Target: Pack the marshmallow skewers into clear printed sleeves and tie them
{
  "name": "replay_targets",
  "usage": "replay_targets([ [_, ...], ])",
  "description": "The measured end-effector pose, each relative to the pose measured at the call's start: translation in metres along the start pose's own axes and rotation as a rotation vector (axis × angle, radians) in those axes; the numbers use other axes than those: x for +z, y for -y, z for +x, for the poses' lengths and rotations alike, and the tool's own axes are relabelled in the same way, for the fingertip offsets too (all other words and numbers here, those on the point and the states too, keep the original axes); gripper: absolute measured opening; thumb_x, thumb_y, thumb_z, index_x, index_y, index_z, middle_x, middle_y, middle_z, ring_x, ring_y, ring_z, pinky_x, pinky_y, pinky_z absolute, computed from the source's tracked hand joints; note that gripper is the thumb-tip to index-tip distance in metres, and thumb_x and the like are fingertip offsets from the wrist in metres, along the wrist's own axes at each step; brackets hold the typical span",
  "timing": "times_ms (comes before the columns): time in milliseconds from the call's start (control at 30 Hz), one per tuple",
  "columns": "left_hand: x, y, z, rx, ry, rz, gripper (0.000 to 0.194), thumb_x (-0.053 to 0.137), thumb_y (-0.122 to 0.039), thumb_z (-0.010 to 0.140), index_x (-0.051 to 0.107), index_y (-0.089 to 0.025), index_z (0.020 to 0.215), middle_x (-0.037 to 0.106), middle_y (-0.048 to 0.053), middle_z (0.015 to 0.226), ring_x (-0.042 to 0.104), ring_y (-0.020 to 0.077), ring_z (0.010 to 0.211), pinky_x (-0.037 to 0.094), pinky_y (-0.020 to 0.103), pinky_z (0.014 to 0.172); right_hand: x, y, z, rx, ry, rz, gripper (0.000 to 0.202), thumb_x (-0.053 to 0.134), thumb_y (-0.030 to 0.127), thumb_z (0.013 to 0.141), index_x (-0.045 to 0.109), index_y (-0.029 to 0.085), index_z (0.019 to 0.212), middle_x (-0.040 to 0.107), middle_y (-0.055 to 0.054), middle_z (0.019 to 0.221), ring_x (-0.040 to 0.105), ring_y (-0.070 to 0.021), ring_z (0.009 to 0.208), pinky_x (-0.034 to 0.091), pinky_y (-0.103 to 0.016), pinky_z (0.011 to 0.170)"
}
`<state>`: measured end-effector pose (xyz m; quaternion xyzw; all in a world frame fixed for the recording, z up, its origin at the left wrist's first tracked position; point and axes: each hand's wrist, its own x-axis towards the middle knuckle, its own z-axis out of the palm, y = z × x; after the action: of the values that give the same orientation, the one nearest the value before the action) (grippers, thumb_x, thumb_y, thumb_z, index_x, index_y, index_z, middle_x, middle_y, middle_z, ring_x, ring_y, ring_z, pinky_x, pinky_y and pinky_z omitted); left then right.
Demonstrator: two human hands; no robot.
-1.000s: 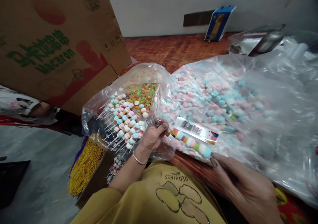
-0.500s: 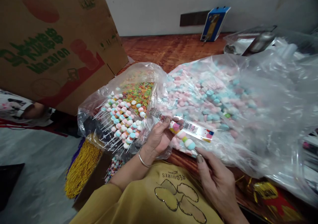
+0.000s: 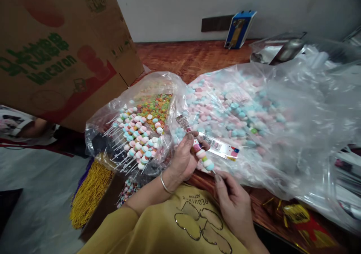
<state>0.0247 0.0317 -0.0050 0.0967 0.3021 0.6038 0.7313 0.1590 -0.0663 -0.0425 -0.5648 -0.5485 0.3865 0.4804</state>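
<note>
My left hand (image 3: 184, 156) is closed around a printed clear plastic wrapper (image 3: 183, 122), its printed end sticking up past the fingers. A marshmallow skewer (image 3: 205, 161) in pink, white and pale blue, with green and yellow pieces between, slants down out of that hand. How far it lies inside the wrapper I cannot tell. My right hand (image 3: 232, 199) pinches the white stick at the skewer's lower end. Behind my left hand lies a flat printed wrapper strip (image 3: 218, 147) on the big clear bag of marshmallows (image 3: 242, 113).
Left, several finished skewers (image 3: 141, 137) lie on a clear bag of colourful ring-shaped pieces (image 3: 158, 107). A large cardboard box (image 3: 93, 70) stands beyond. A blue device (image 3: 239, 29) is at the wall. Gold bead strands (image 3: 90, 197) hang below; red-gold packaging (image 3: 307, 224) sits lower right.
My right hand has moved left and in toward my left hand, the skewer's lower end shifting left with it. The wrapper's printed end above my left hand stands more upright.
</note>
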Motion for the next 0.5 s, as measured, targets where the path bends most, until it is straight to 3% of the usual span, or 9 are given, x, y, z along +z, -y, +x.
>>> replay_targets([
  [100, 0.003, 0.011, -0.003, 0.023, -0.028, -0.020, 0.036, 0.084, -0.045, 0.078, 0.066, -0.018, 0.093, 0.064, 0.001, 0.082, 0.065, 0.0145, 0.075, 0.057, 0.035, 0.085, 0.004, 0.000, 0.007, -0.437, -0.146, -0.419, 0.018, 0.055, 0.021, 0.101, 0.068, 0.017, 0.112, 0.071, -0.005, 0.083, 0.066, -0.0173, 0.069, 0.050, -0.027, 0.065],
  [200, 0.005, 0.019, -0.007, -0.028, -0.042, -0.017, 0.037, 0.083, -0.047, 0.079, 0.065, -0.017, 0.092, 0.064, 0.001, 0.079, 0.066, 0.0154, 0.076, 0.056, 0.037, 0.090, 0.009, -0.003, 0.015, -0.647, -0.181, -0.643, 0.019, 0.056, 0.015, 0.099, 0.065, 0.013, 0.116, 0.071, -0.007, 0.082, 0.066, -0.0187, 0.069, 0.050, -0.028, 0.065],
  [267, 0.005, 0.020, -0.008, -0.072, -0.024, -0.006, 0.037, 0.082, -0.047, 0.080, 0.066, -0.016, 0.093, 0.066, 0.002, 0.080, 0.068, 0.0172, 0.079, 0.055, 0.039, 0.093, 0.010, -0.004, 0.018, -0.619, -0.170, -0.598, 0.018, 0.055, 0.015, 0.100, 0.065, 0.013, 0.115, 0.072, -0.008, 0.085, 0.067, -0.0186, 0.073, 0.051, -0.028, 0.068],
  [400, 0.000, 0.010, -0.001, -0.094, 0.042, -0.018, 0.042, 0.081, -0.049, 0.080, 0.069, -0.015, 0.100, 0.072, 0.009, 0.098, 0.070, 0.0239, 0.097, 0.054, 0.040, 0.097, 0.005, -0.001, 0.019, -0.392, -0.172, -0.338, 0.014, 0.057, 0.017, 0.098, 0.067, 0.017, 0.108, 0.070, -0.002, 0.081, 0.063, -0.0139, 0.066, 0.050, -0.024, 0.064],
  [500, -0.005, -0.003, 0.010, -0.064, 0.065, -0.079, 0.048, 0.083, -0.050, 0.078, 0.069, -0.018, 0.110, 0.072, 0.009, 0.111, 0.069, 0.0248, 0.106, 0.054, 0.039, 0.095, 0.001, 0.001, 0.019, -0.244, -0.143, -0.200, 0.013, 0.061, 0.024, 0.096, 0.071, 0.019, 0.104, 0.071, -0.002, 0.082, 0.063, -0.0155, 0.070, 0.050, -0.026, 0.066],
])
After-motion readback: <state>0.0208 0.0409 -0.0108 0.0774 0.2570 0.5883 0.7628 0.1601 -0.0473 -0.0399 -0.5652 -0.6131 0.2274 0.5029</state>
